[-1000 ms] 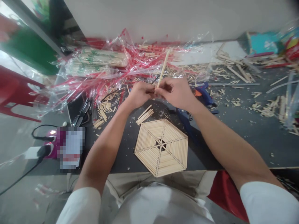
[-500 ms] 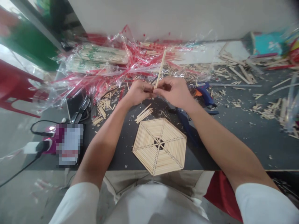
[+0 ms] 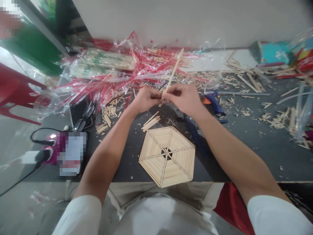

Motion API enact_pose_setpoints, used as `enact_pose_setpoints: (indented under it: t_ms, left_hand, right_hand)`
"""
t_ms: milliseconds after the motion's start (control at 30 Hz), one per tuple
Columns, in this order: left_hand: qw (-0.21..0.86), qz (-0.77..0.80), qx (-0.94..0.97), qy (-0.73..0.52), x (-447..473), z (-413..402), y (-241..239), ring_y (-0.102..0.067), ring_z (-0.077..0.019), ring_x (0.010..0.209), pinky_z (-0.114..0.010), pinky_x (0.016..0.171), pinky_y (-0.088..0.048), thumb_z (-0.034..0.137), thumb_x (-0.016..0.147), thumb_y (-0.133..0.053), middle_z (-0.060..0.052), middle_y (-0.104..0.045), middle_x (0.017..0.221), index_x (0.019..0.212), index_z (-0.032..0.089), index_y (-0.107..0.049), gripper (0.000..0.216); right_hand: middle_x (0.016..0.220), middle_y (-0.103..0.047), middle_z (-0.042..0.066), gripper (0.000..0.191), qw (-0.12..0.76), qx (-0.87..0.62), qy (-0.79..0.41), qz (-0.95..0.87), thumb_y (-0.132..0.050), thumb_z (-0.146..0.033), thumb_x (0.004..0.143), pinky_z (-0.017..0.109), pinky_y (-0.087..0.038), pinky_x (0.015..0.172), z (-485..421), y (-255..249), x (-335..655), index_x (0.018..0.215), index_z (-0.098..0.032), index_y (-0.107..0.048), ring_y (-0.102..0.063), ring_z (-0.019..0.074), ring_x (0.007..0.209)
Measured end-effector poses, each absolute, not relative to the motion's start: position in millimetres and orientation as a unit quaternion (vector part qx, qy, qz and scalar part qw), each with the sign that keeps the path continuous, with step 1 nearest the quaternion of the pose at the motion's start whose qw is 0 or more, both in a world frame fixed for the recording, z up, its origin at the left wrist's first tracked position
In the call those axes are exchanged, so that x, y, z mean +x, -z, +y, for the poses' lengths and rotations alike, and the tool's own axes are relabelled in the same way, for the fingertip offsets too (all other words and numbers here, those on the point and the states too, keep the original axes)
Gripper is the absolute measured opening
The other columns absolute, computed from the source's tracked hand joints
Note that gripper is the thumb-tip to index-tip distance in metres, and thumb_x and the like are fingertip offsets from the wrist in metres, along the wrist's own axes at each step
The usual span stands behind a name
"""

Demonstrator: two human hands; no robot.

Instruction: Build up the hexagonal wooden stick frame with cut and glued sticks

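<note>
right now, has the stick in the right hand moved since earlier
Yes: the stick has tilted, its top going right, judged against the blue glue gun.

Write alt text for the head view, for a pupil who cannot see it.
A person's left hand and right hand are close together over a dark table, the right pinching a slanting wooden stick. Nearer the viewer lies a hexagonal stick panel; beyond, crumpled plastic wrapping.

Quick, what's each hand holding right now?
Left hand: closed; can't tell what's between its fingers.
Right hand: closed, holding a thin, straight, pale wooden stick.
</note>
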State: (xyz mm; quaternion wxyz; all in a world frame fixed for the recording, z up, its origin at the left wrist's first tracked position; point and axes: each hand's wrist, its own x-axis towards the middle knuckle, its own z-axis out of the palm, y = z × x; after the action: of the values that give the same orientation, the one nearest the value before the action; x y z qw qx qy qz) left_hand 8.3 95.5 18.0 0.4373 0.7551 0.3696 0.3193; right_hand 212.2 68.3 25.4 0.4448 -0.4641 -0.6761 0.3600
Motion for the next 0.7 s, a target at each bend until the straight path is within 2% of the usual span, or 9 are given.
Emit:
enact_pose_setpoints:
  t_ms: [100,200,367,533,633,700]
  left_hand:
    - [0.459,0.352,0.756,-0.305,8.9,91.9,-30.5,-0.074,-0.0160,0.082,-0.028,0.080,-0.059,0.038,0.091,-0.083,-0.007,-0.081,0.084,0.093,0.013,-0.083,0.024]
    - [0.472,0.347,0.755,-0.293,9.7,88.4,-42.7,-0.078,-0.0175,0.089,-0.029,0.087,-0.062,0.038,0.095,-0.080,-0.006,-0.081,0.086,0.097,0.014,-0.082,0.024]
    - [0.483,0.338,0.755,-0.287,10.9,84.1,-52.3,-0.079,-0.0168,0.083,-0.028,0.082,-0.064,0.026,0.096,-0.077,-0.006,-0.082,0.085,0.092,0.013,-0.081,0.014]
    - [0.491,0.350,0.747,-0.280,8.2,82.0,-58.5,-0.080,-0.0183,0.087,-0.028,0.084,-0.065,0.027,0.092,-0.081,-0.008,-0.083,0.087,0.095,0.010,-0.080,0.017]
    - [0.510,0.354,0.737,-0.268,4.8,81.9,-60.4,-0.081,-0.0193,0.087,-0.029,0.083,-0.067,0.026,0.090,-0.082,-0.010,-0.083,0.088,0.097,0.009,-0.079,0.019]
    - [0.516,0.364,0.734,-0.250,2.6,81.7,-61.3,-0.081,-0.0203,0.087,-0.031,0.083,-0.068,0.026,0.090,-0.083,-0.011,-0.083,0.088,0.092,0.009,-0.078,0.018]
  right_hand:
    - [0.071,-0.068,0.002,0.030,0.456,-0.456,-0.381,-0.663,-0.086,-0.048,0.086,0.037,-0.057,0.062,70.1,-29.8,214.3,0.078,-0.024,-0.070,-0.062,0.0170,0.063]
    - [0.074,-0.069,0.003,0.030,0.454,-0.451,-0.385,-0.665,-0.085,-0.048,0.089,0.037,-0.058,0.064,70.3,-33.7,216.2,0.080,-0.024,-0.068,-0.064,0.0167,0.065]
    - [0.071,-0.066,0.001,0.030,0.453,-0.466,-0.417,-0.636,-0.087,-0.044,0.087,0.035,-0.057,0.063,64.1,-40.3,213.1,0.078,-0.023,-0.068,-0.064,0.0173,0.067]
    - [0.071,-0.066,0.000,0.025,0.467,-0.467,-0.429,-0.617,-0.089,-0.035,0.086,0.032,-0.057,0.068,56.7,-50.4,205.7,0.077,-0.021,-0.069,-0.064,0.0152,0.069]
    - [0.072,-0.068,0.001,0.021,0.437,-0.473,-0.443,-0.624,-0.088,-0.034,0.087,0.032,-0.056,0.068,55.8,-56.0,207.7,0.080,-0.021,-0.073,-0.063,0.0147,0.069]
    - [0.075,-0.071,0.002,0.017,0.383,-0.484,-0.443,-0.650,-0.085,-0.035,0.090,0.034,-0.056,0.070,54.9,-60.1,214.9,0.085,-0.021,-0.077,-0.064,0.0158,0.069]
